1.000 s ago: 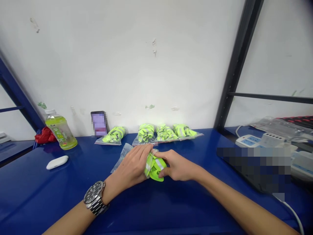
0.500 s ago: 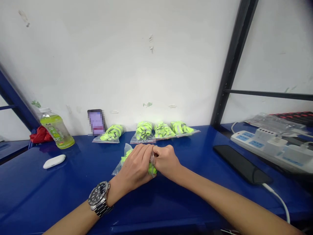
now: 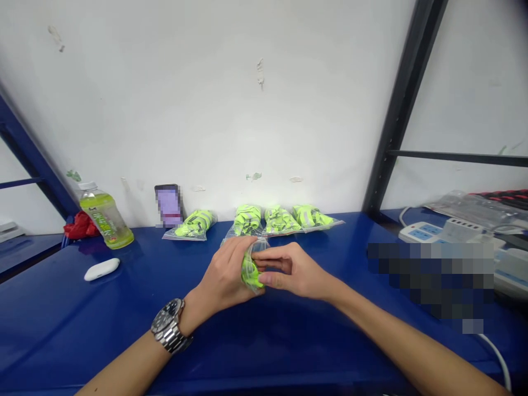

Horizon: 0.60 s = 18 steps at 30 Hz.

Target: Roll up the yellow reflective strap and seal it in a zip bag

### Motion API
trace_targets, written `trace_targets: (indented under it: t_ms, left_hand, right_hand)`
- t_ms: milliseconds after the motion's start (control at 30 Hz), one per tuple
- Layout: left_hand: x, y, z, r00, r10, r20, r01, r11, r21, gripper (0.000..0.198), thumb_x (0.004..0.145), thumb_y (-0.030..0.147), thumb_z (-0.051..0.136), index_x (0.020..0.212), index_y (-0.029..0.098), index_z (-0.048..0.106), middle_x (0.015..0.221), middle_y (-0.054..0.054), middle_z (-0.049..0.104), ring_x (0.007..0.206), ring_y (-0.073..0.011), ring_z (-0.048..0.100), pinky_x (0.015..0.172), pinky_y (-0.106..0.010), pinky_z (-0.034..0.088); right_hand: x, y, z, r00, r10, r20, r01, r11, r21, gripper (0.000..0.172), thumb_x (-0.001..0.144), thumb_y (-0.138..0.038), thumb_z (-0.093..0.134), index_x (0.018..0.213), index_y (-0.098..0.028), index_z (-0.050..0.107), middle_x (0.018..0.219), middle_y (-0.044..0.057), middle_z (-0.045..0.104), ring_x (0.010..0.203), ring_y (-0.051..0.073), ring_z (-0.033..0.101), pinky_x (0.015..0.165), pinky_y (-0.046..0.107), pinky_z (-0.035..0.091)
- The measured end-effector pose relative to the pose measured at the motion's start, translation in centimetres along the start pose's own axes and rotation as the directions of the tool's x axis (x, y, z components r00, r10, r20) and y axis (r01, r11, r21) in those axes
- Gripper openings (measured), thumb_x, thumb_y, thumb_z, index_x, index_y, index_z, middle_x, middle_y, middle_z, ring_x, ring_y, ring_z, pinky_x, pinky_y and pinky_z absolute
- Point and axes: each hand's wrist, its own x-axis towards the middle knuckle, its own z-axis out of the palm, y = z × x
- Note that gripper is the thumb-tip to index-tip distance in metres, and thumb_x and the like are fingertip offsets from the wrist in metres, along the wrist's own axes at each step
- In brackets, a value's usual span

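Neon yellow-green fabric (image 3: pixel 253 279) bulged inside a crinkled clear plastic bag (image 3: pixel 249 265), hugged tight by the curled left grip (image 3: pixel 226 272)! The right grip (image 3: pixel 303 270), thumb and fingers parted, touched the bag's mouth; four clear-bagged neon bundles (image 3: pixel 247 219) lined the blue tabletop (image 3: pixel 136 308) beyond both.

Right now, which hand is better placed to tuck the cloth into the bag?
Probably the right hand: its fingers are by the cloth at the mouth of the bag, which the left hand holds.
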Motion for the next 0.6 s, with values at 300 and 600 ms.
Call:
trace_targets:
  t_ms: [300,600]
  left_hand:
    - [-1.0,0.0,0.1,0.99,0.113,0.083,-0.116,0.993,0.03,0.058,0.078,0.029,0.06,0.127,0.006,0.041,0.108,-0.019,0.062,0.102,-0.0296,0.06,0.089,-0.046,0.052]
    - [-0.7,1.6,0.5,0.991,0.105,0.082,-0.109,0.993,0.045,0.044,0.08,0.019,0.053,0.121,0.005,0.045,0.102,-0.018,0.062,0.097,-0.0287,0.058,0.087,-0.047,0.053]
  right_hand:
    - [0.2,1.1,0.3,0.983,-0.182,0.026,0.162,0.788,-0.594,0.016,0.075,-0.004,0.056,0.064,-0.016,0.059,0.065,0.0,0.063,0.061,0.012,0.056,0.058,0.022,0.042]
    - [0.2,2.5,2.3,0.928,-0.365,-0.066,-0.032,0.098,-0.995,0.012,0.062,-0.011,0.057,0.051,-0.015,0.059,0.045,0.006,0.061,0.036,0.012,0.047,0.046,0.029,0.009]
